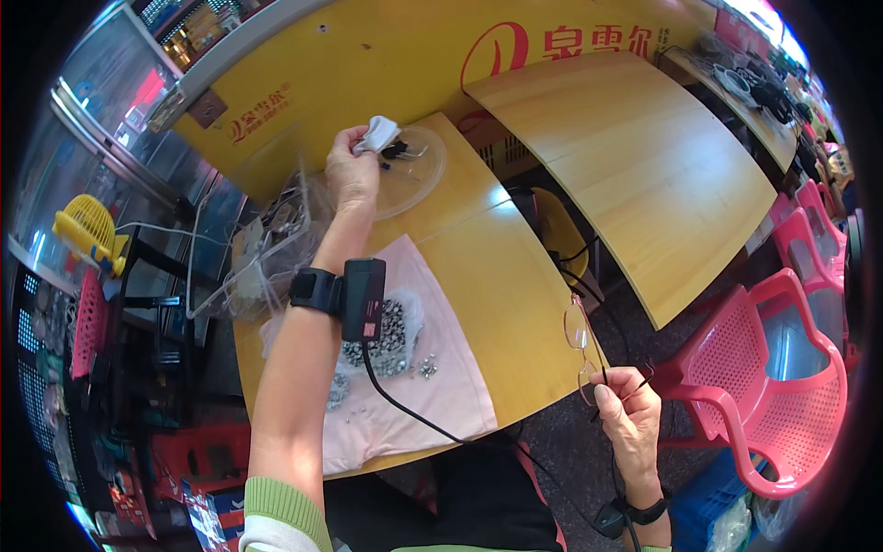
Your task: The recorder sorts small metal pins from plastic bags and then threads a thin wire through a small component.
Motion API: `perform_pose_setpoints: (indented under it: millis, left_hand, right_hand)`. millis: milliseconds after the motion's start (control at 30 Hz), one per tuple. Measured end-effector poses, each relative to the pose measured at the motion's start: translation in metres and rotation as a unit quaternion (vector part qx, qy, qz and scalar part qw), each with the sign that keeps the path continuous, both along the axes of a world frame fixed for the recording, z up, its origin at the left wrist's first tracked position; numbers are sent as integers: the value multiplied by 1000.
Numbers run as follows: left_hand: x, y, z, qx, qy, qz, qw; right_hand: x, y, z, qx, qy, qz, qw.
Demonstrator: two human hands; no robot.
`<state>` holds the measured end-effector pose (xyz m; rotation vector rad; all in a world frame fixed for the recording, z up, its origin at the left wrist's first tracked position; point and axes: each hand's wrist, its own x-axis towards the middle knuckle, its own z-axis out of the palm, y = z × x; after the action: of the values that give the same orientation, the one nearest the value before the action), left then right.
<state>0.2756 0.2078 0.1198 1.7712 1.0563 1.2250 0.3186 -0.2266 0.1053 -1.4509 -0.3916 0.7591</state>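
Observation:
My left hand (352, 175) reaches to the far side of the wooden table (515, 350), its fingers closed on a small folded white cloth (378, 134). It is held over the edge of a round clear plastic tray (425, 180), where small black pieces (395, 150) lie. At the table's right edge, my right hand (631, 419) pinches a pair of eyeglasses (577, 328) with thin reddish rims. The glasses hang upright above the fingers, lenses to the left. A pink cloth (441, 368) lies under my left forearm, bearing a clear bag of small shiny metal pieces (391, 336).
Left of my forearm stands a clear plastic box (267, 267) of small items. A black cable (405, 402) runs from my left wrist toward the right one. A second wooden table (635, 166) and a pink plastic chair (763, 386) are on the right. A yellow fan (90, 230) stands left.

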Motion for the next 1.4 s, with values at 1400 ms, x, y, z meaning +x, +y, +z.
perform_pose_setpoints:
  millis: [1400]
  left_hand:
    - [-266,-305,63,83,-53,-257,961]
  right_hand:
    - [-75,10,70,166,-210,288,919]
